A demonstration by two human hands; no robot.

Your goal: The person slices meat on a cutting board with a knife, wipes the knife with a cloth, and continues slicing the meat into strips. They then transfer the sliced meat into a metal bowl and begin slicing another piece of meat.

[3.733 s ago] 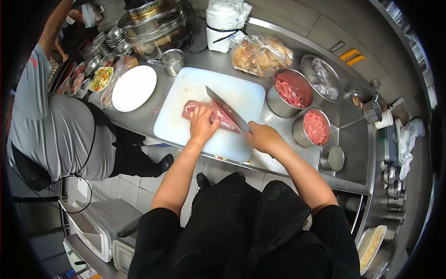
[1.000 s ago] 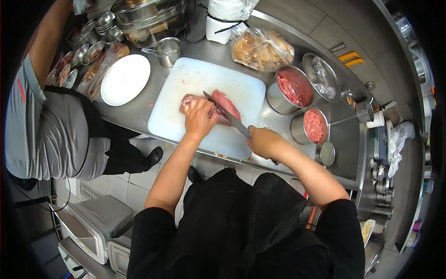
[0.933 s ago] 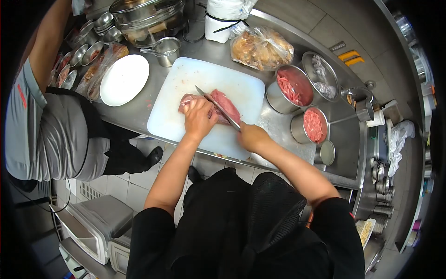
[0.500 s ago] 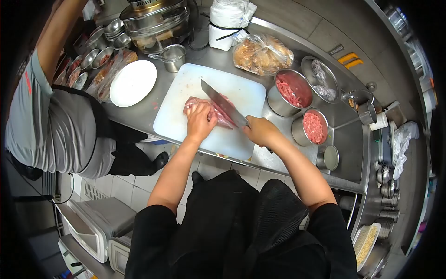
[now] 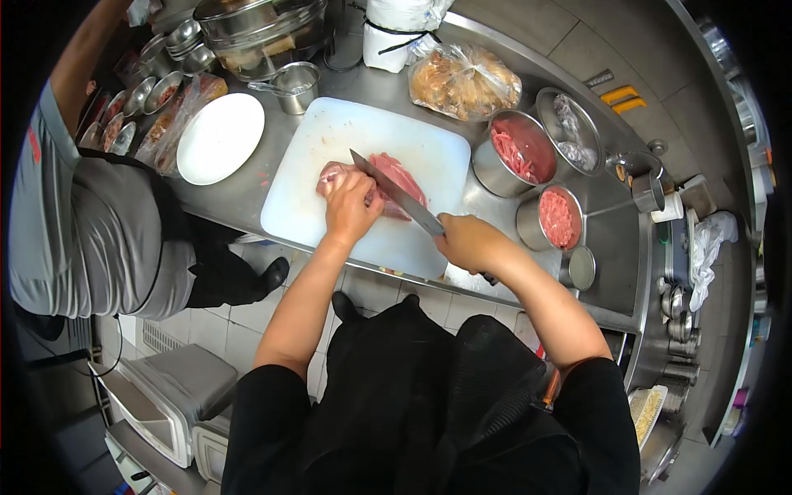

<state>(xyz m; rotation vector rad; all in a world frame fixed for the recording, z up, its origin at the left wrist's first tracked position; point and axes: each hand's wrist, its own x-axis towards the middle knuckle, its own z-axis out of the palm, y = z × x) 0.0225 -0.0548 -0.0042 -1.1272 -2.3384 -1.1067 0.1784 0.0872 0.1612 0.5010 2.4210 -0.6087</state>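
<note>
Left hand [image 5: 352, 206], curled, holds meat [image 5: 399, 176]; right hand [image 5: 472, 242] clasps knife [image 5: 398, 193] (handle [image 5: 489, 279] mostly hidden).

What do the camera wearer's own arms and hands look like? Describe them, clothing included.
Both upper arms are in plain black short sleeves, the left sleeve and the right sleeve ending near the elbows. The left forearm and right forearm are uncovered. The left hand and right hand are bare, with no gloves.
</note>
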